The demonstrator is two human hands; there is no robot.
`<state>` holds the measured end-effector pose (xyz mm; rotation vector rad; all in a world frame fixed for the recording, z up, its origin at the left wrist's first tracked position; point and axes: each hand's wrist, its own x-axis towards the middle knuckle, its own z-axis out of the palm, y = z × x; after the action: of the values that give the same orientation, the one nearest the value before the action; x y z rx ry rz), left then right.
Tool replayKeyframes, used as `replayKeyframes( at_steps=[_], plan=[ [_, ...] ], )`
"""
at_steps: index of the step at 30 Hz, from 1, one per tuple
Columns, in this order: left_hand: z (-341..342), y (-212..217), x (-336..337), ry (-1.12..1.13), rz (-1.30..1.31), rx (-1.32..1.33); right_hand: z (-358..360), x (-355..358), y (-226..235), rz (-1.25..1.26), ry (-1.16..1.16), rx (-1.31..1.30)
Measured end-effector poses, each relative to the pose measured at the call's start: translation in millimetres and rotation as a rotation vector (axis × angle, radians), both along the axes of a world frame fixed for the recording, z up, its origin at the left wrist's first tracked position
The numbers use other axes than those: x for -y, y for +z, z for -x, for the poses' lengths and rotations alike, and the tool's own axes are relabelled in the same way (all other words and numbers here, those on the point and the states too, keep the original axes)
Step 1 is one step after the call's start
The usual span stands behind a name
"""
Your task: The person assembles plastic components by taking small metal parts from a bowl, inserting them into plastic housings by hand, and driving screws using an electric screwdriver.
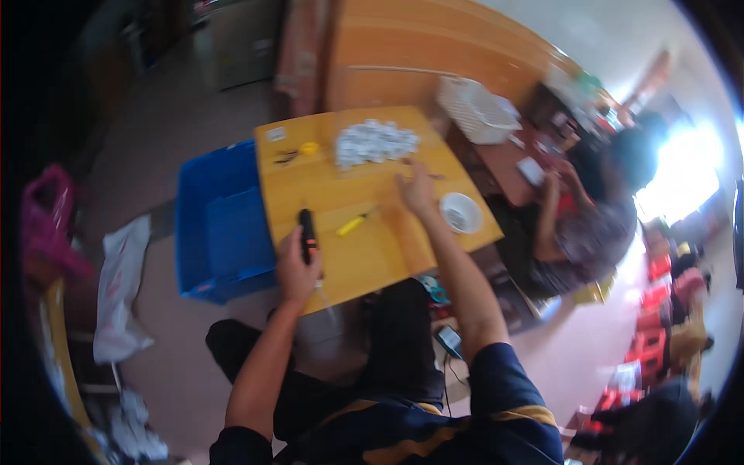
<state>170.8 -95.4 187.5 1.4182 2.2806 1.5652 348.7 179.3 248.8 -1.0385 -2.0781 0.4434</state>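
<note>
My left hand (294,271) is wrapped round a black cordless screwdriver (308,229) with orange marks, held upright over the left part of the yellow table (333,267). My right hand (417,190) reaches over the table beside a pile of small white plastic parts (376,143). Its fingers are smeared by motion, so what they hold, if anything, does not show. A yellow-handled screwdriver (353,225) lies between my hands. To the right of my right wrist stands a white bowl (460,213) with small bits in it.
A blue bin (225,225) stands against the table's left side. Dark pliers (287,156) and a yellow round thing (309,147) lie at the far left. A white basket (477,112) sits beyond the far right corner. Another person (593,232) sits at the right.
</note>
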Motion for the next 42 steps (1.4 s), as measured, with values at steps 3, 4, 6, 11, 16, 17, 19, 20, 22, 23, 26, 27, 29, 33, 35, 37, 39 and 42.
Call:
replayKeyframes(
  at_steps=[3, 4, 6, 11, 16, 17, 19, 20, 22, 23, 26, 27, 29, 33, 35, 37, 39, 42],
  plan=[
    [-1, 12, 5, 0.000, 0.015, 0.068, 15, -34, 0, -0.149, -0.043, 0.052],
    [0, 16, 6, 0.001, 0.003, 0.065, 19, -50, -1, -0.141, -0.035, 0.064],
    [0, 22, 8, 0.013, 0.018, 0.095, 28, -79, -4, -0.112, -0.040, 0.105],
    [2, 27, 14, 0.013, 0.054, 0.094, 51, -123, -7, -0.089, -0.040, 0.160],
    [0, 28, 14, 0.014, 0.046, 0.118, 51, -164, -30, -0.223, -0.057, 0.317],
    [0, 27, 14, 0.006, 0.049, 0.119, 50, -171, -34, -0.300, -0.052, 0.329],
    [0, 30, 13, 0.009, 0.053, 0.125, 49, -183, -40, -0.236, -0.026, 0.334],
    [1, 33, 13, -0.010, 0.048, 0.126, 51, -188, -44, -0.167, -0.014, 0.337],
    [2, 36, 12, -0.021, 0.049, 0.129, 55, -191, -49, -0.160, -0.008, 0.350],
    [2, 36, 13, -0.020, 0.059, 0.134, 58, -190, -51, -0.153, -0.012, 0.358],
    [3, 36, 12, -0.019, 0.077, 0.147, 67, -180, -55, -0.155, -0.075, 0.226],
    [3, 37, 12, -0.021, 0.081, 0.152, 68, -175, -56, -0.152, -0.072, 0.227],
    [3, 38, 12, -0.019, 0.089, 0.150, 69, -162, -53, -0.055, -0.105, 0.173],
    [2, 37, 11, -0.026, 0.068, 0.141, 70, -152, -58, -0.176, -0.128, 0.102],
    [2, 38, 13, -0.017, 0.083, 0.136, 71, -140, -59, -0.143, -0.089, 0.061],
    [1, 38, 14, -0.012, 0.095, 0.130, 73, -127, -64, -0.186, -0.069, 0.046],
    [0, 36, 13, -0.004, 0.097, 0.130, 69, -117, -67, -0.233, -0.052, 0.031],
    [-1, 35, 12, -0.001, 0.079, 0.117, 68, -96, -67, -0.232, -0.018, 0.022]
  ],
)
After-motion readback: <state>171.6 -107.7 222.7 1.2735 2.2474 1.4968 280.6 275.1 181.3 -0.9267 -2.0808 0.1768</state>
